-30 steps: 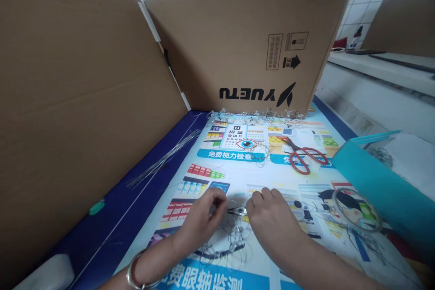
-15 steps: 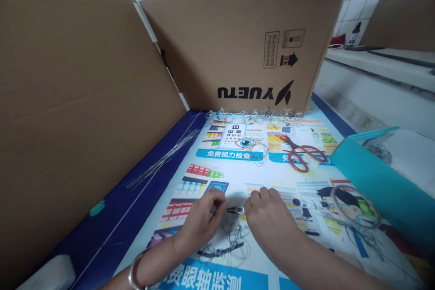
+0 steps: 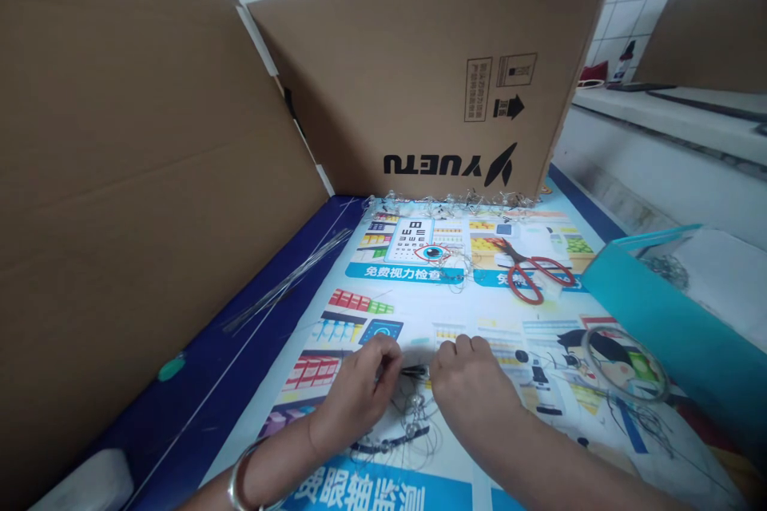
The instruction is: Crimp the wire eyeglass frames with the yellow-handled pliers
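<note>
My right hand is closed round small pliers, seen from above with the knuckles up. The dark jaws of the pliers point left, towards my left hand; the handles are hidden in my palm. My left hand is closed in a pinch just left of the jaws, and what lies between its fingertips is too small to make out. Below both hands, a tangle of thin wire with clear beads lies on the printed sheet. A silver bangle circles my left wrist.
Red-handled scissors and a wire coil lie to the right, near a blue box. Straight wires lie left. Cardboard panels stand behind and left, with beaded wire pieces along the back.
Both hands stay nearly in place. My right hand and the pliers have turned slightly, so less of the pliers' shiny joint shows.
</note>
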### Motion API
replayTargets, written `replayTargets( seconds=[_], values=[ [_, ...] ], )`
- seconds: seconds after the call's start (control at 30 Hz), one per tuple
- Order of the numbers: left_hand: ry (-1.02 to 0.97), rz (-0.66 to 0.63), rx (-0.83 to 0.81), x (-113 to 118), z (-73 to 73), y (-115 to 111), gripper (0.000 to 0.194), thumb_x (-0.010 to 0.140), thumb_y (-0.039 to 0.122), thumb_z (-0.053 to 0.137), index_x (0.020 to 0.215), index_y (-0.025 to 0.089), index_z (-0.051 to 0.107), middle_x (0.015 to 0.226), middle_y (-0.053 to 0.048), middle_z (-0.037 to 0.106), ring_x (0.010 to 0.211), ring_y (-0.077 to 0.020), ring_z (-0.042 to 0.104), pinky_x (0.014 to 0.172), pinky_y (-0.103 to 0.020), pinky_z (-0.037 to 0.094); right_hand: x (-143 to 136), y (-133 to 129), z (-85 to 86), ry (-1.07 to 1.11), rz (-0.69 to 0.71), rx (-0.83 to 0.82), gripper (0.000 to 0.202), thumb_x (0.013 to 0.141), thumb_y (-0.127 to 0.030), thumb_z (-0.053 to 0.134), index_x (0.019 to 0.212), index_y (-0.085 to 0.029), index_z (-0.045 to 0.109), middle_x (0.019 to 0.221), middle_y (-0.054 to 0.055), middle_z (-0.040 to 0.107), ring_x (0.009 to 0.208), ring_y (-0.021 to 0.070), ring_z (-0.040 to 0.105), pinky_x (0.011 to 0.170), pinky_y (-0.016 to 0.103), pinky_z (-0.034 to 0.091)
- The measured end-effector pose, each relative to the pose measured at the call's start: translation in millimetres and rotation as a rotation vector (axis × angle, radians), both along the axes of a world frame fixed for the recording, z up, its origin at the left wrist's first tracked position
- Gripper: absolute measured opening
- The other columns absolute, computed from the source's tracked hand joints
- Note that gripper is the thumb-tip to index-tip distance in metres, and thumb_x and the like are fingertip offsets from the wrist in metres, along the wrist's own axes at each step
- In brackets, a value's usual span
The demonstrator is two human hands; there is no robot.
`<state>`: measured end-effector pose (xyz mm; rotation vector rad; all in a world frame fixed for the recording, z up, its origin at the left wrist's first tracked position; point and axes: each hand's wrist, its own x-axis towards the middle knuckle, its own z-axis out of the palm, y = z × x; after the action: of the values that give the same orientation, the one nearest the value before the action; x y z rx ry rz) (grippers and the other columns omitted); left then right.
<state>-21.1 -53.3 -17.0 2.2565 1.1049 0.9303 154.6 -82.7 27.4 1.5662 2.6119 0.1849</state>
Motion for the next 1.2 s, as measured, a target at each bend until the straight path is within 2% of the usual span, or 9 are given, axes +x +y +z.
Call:
replayTargets(
  seconds=[0.5, 0.77, 1.2],
  values=[
    [0.014, 0.019, -0.033, -0.2, -1.5, 1.3, 0.004, 0.085, 0.014, 0.043, 0.083, 0.018, 0.043, 0.077, -0.002, 0.053, 0.068, -0.0136, 0.051, 0.061, -0.026, 0.041, -2.9, -2.9, -5.8, -0.027, -0.003, 0.069, 0.015, 0.074, -0.002, 0.048, 0.076, -0.009, 0.061, 0.067, 0.011, 0.055, 0.062, 0.0244, 0.052, 0.051, 0.035, 0.034],
    [-0.028, -0.002, -0.020, 0.6, 0.4, 0.3, 0.005, 0.085, 0.013, 0.043, 0.085, 0.018, 0.043, 0.079, -0.002, 0.052, 0.071, -0.0136, 0.050, 0.064, -0.027, 0.041, 3.8, 2.7, 5.2, -0.020, 0.023, 0.045, 0.012, 0.073, -0.005, 0.052, 0.077, -0.012, 0.061, 0.071, 0.010, 0.055, 0.069, 0.0247, 0.051, 0.057, 0.036, 0.034],
    [-0.035, 0.012, -0.045, 0.5, 2.8, 0.5, 0.005, 0.086, 0.013, 0.042, 0.087, 0.018, 0.043, 0.081, -0.002, 0.051, 0.072, -0.0139, 0.049, 0.065, -0.027, 0.041, 10.5, 3.6, 10.4, 0.001, 0.027, 0.110, 0.009, 0.074, -0.007, 0.053, 0.076, -0.013, 0.059, 0.071, 0.008, 0.053, 0.070, 0.0225, 0.047, 0.061, 0.036, 0.032]
  ],
)
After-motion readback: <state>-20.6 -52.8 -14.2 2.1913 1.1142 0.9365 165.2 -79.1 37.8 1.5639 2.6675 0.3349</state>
